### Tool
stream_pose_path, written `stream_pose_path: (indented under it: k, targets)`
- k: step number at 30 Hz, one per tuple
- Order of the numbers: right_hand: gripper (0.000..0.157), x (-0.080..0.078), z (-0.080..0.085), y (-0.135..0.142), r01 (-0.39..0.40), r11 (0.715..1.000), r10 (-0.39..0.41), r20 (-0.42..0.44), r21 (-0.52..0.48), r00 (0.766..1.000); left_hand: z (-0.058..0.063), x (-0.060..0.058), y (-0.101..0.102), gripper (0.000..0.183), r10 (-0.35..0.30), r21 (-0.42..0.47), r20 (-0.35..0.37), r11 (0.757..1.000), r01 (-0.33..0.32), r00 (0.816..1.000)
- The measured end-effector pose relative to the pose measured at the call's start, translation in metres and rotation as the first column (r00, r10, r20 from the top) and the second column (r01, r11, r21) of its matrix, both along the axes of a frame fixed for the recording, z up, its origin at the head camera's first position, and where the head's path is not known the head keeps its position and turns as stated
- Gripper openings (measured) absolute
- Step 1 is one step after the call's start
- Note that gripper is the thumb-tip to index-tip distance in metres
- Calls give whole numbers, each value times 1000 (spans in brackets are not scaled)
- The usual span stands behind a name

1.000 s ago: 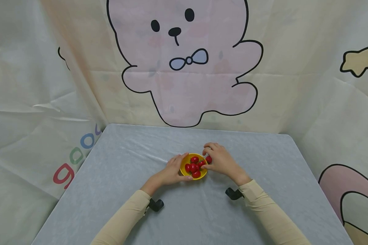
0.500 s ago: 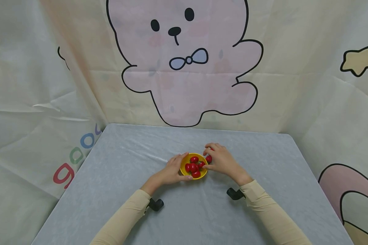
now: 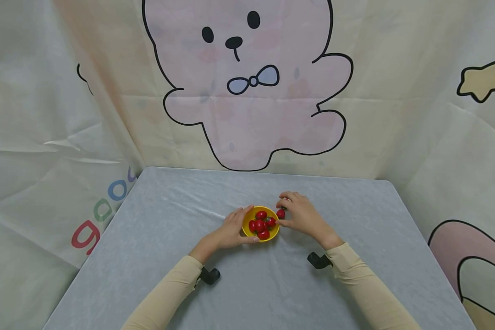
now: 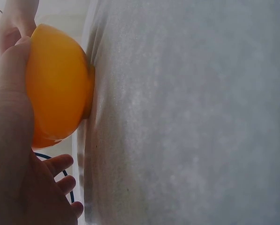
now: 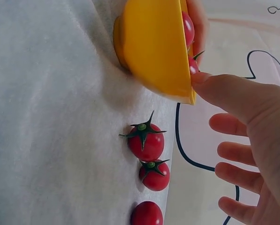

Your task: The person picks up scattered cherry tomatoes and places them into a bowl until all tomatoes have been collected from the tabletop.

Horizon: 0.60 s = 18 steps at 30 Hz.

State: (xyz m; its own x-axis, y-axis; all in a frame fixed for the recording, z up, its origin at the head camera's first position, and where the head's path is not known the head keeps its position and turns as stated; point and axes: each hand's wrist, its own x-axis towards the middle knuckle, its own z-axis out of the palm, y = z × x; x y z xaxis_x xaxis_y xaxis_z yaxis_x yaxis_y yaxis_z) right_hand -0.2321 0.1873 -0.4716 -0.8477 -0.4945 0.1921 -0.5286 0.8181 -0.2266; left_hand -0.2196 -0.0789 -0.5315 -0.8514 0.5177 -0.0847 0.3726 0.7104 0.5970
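A yellow bowl [image 3: 274,233] stands upright on the cloth, holding several cherry tomatoes [image 3: 260,225]. My left hand [image 3: 231,231] grips it from the left, thumb at the near side and fingers at the far side. At the bowl's right rim is the thumb of my right hand [image 3: 303,215]; in the right wrist view its other fingers are spread loosely with nothing between them. Below that hand lie three loose cherry tomatoes on the cloth: a nearest one [image 5: 147,145] with a green stem, a second [image 5: 155,177] and a third [image 5: 147,214], partly cut off.
A grey-blue cloth [image 3: 247,288] covers the table. Behind it hangs a curtain [image 3: 396,114] printed with a pink bear, and more fabric hangs at both sides. Black wrist mounts [image 3: 319,261] stick out below the sleeves.
My right hand has drawn slightly to the right, its thumb moving back from over the tomatoes to the bowl's rim. The left hand and bowl have stayed in place.
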Motion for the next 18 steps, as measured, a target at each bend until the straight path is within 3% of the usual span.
stream_pose_path:
  k: [18]
  targets:
    - [32,-11,-10,14,7,1000,-7,-4,-25,1000,-2,-2,-1,106,-11,5,-3,1000,11,1000]
